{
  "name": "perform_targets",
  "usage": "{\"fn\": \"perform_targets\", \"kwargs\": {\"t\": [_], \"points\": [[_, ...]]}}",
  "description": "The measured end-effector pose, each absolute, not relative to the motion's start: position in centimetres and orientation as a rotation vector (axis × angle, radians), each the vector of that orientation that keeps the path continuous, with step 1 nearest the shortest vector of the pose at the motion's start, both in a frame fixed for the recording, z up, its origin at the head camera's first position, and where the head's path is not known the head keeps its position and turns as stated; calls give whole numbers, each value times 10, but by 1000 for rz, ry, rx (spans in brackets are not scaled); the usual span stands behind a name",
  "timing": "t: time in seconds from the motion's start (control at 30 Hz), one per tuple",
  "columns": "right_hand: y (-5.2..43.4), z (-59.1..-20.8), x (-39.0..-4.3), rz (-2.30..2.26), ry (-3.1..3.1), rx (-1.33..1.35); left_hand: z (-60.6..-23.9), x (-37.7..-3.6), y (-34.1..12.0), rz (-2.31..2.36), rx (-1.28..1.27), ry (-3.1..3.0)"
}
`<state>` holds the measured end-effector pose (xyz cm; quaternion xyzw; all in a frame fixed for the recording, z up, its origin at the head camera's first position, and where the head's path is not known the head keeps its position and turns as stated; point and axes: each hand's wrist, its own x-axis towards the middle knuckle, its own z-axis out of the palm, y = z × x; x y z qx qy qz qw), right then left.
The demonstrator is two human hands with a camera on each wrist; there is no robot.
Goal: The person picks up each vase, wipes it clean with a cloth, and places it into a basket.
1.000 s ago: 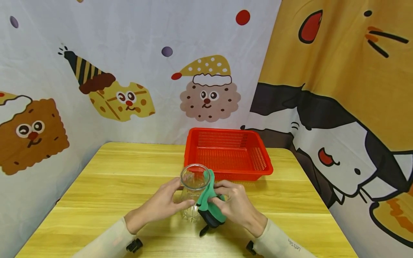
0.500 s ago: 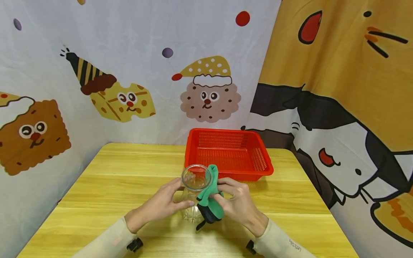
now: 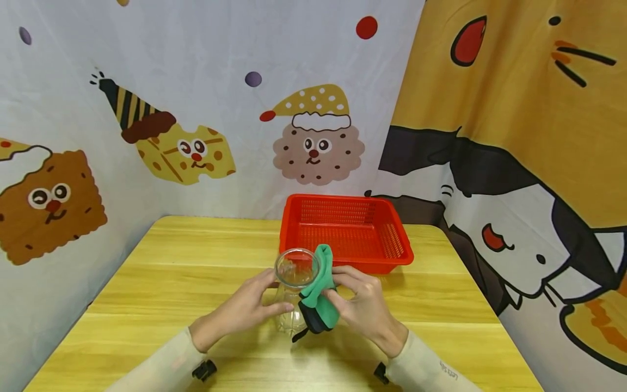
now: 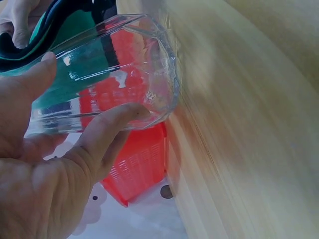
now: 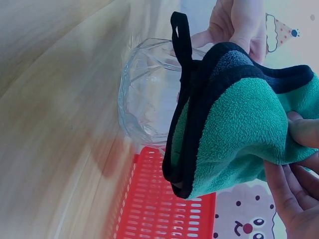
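Low in the centre of the head view, a clear glass jar (image 3: 294,291) stands upright on the wooden table (image 3: 161,272), its long axis vertical and its open mouth up. The left hand (image 3: 247,310) grips it from the left, thumb and fingers curled round the wall. The right hand (image 3: 364,307), just as near on the other side, pinches a green cloth (image 3: 320,294) with a dark edge against the jar's right side, its top fold at the rim. A red basket (image 3: 345,231) sits just behind. Against a second ago, the cloth reaches higher up the rim and the right hand has shifted slightly inward.
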<state>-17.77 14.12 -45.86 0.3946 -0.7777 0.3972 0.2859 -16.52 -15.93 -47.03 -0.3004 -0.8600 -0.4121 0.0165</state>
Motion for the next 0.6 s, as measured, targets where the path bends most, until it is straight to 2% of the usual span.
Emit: {"fn": "perform_targets", "kwargs": {"t": [0.6], "points": [[142, -459, -179, 1072, -2119, 1059, -470, -166, -160, -1304, -919, -2684]]}}
